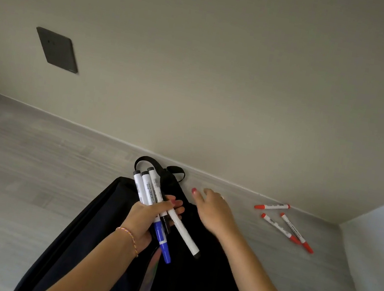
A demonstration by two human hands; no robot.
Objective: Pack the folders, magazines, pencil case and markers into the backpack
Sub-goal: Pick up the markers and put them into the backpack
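Right now the left hand [148,217] is gripping a bundle of whiteboard markers [158,205], black-capped ones and a blue one [162,240], fingers curled round them above the black backpack [188,284], which is lying on the grey wood-grain surface [29,169] with its loops [157,165] pointing toward the beige wall [198,70]. Meanwhile the right hand [215,211] is reaching with fingers spread and holding nothing, hovering over the backpack's upper right edge. Off to the right, three red markers [284,224] are lying loose on the surface near the wall, well apart from that hand, and a dark wall plate [57,50] is showing up to the left.
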